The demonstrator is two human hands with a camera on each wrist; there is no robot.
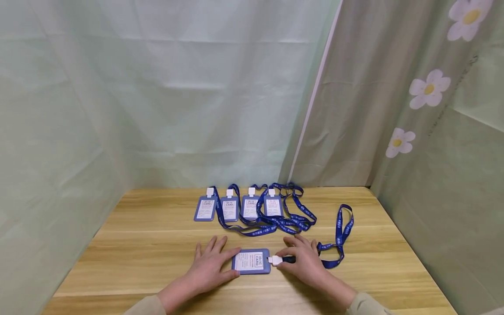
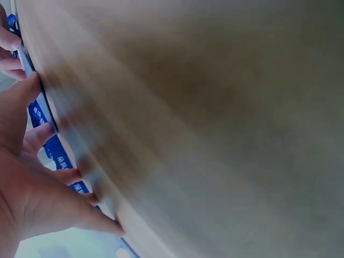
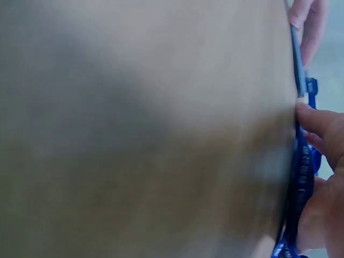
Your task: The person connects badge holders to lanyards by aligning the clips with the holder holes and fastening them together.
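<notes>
A blue ID card holder (image 1: 250, 261) with a white printed card lies sideways near the table's front. My left hand (image 1: 208, 269) holds its left end between thumb and index finger, one at each long edge, with the other fingers spread over the tabletop. At the holder's right end is a white plastic clip (image 1: 276, 260). My right hand (image 1: 306, 262) pinches this clip between thumb and index finger. From under that hand a blue lanyard (image 1: 339, 240) with white lettering loops off to the right. The left wrist view shows the thumb (image 2: 31, 88) against the holder's edge.
Several other blue card holders (image 1: 206, 208) stand in a row at the back of the wooden table (image 1: 149, 223), each with a white clip. Their blue lanyards (image 1: 267, 229) tangle in front and to the right. Pale curtains (image 1: 220, 87) enclose the table's back and sides.
</notes>
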